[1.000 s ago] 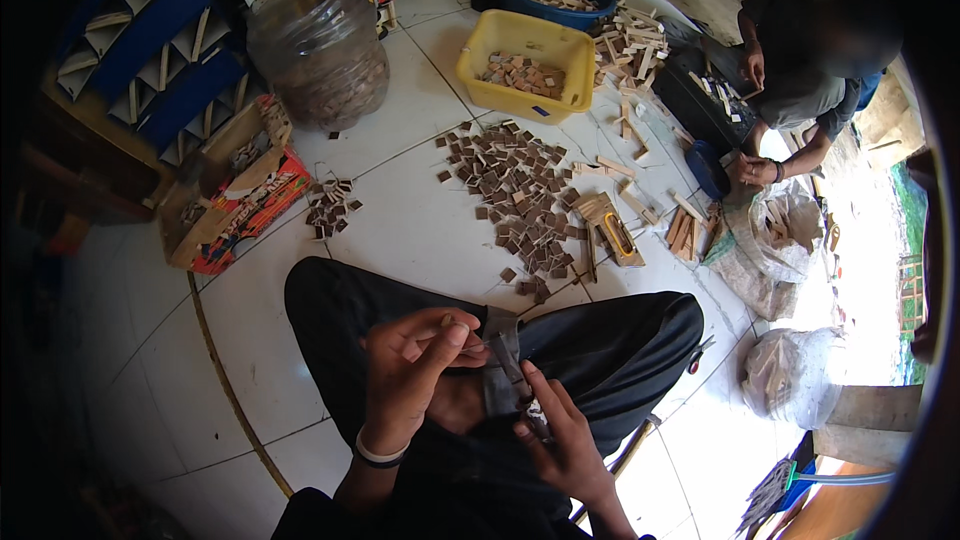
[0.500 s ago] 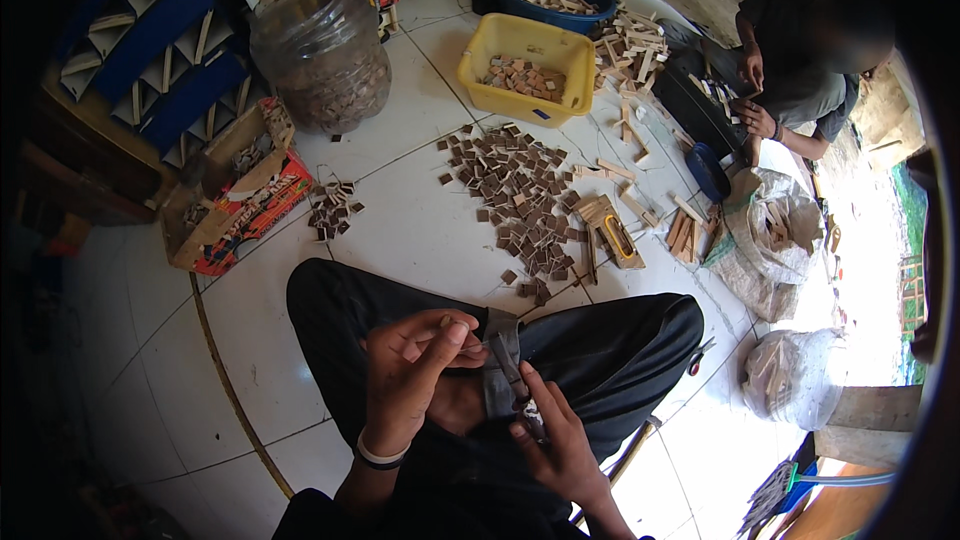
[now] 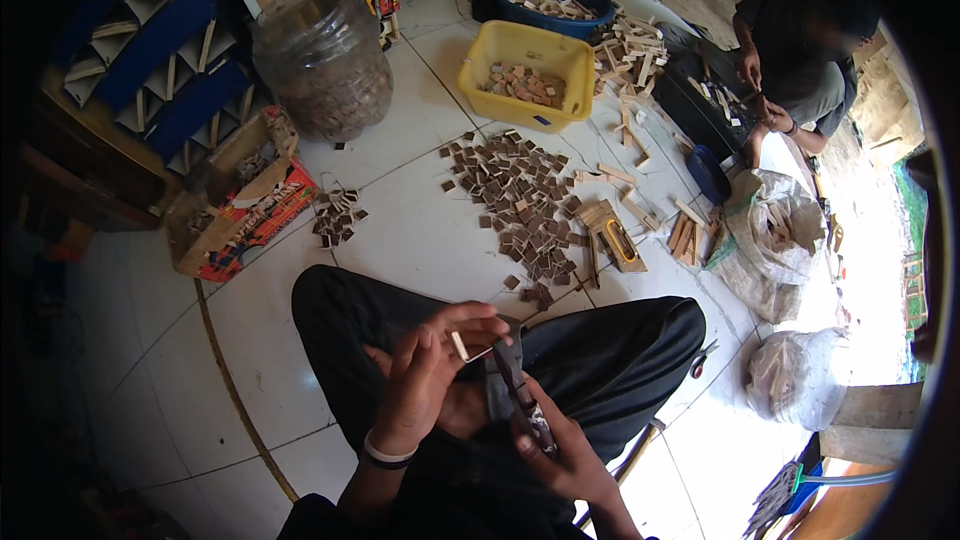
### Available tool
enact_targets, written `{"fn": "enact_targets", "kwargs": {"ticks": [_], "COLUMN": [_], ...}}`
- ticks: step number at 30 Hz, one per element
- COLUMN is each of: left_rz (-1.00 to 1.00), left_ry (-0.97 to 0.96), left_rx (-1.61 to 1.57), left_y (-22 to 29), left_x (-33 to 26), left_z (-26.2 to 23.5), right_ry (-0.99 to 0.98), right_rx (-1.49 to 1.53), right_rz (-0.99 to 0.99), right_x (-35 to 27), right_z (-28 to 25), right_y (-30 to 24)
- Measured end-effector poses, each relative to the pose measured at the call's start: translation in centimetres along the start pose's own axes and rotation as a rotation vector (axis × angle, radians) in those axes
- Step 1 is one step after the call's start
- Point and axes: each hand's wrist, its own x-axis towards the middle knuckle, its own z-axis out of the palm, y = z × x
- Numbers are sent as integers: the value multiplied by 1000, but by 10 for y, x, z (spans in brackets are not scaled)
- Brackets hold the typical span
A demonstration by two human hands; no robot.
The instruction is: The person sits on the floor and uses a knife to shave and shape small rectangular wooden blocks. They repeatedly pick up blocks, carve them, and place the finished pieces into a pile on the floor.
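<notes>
My left hand (image 3: 412, 392), a white band at its wrist, is raised above my lap. Its bent fingers hold a small square wooden tile (image 3: 459, 346) with a pale edge, partly hidden by the fingers. In my right hand (image 3: 568, 455) is a dark, plier-like metal tool (image 3: 520, 388) with a patterned grip. The tool's tip points up and left, close to the tile; whether it touches cannot be made out. Beyond my crossed legs, a spread of brown square tiles (image 3: 515, 185) lies on the white floor, with a smaller group (image 3: 338, 218) to its left.
A torn cardboard box (image 3: 262, 215) and a clear plastic tub (image 3: 325, 70) stand left. A yellow basin (image 3: 472, 80) and a blue basin (image 3: 500, 8) are ahead. Wooden sticks (image 3: 632, 50), a sack (image 3: 745, 240) and scissors (image 3: 703, 360) lie right. Another person (image 3: 800, 50) works at far right.
My left hand has shifted slightly right and up, and its tile now shows near the tool's tip. The tool is now in fuller view. The other person's hands have moved a little.
</notes>
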Motion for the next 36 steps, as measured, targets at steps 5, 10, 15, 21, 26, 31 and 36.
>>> {"fn": "enact_targets", "kwargs": {"ticks": [5, 10, 15, 21, 26, 31, 36], "left_rz": [-138, -152, -96, -20, -75, -127, -149], "left_ry": [-290, -308, -96, 3, 17, -51, -133], "left_rx": [-109, -310, -171, -9, -122, -290, -304], "left_y": [-22, -35, -35, -22, -18, -23, -33], "left_x": [6, 6, -4, -10, -7, -8, -4], "left_z": [-19, -31, -26, -13, -9, -16, -13], "right_ry": [-203, -181, 74, 239, 271, 47, -311], "right_rx": [391, 370, -96, -441, -516, -214, 475], "right_rz": [87, 100, -85, -155, -163, -134, -3], "right_x": [-5, -6, 2, 10, 8, -1, -6], "right_z": [-4, 1, 13, 21, 22, 4, -8], "right_y": [16, 15, -4, -14, -12, 0, 21]}}
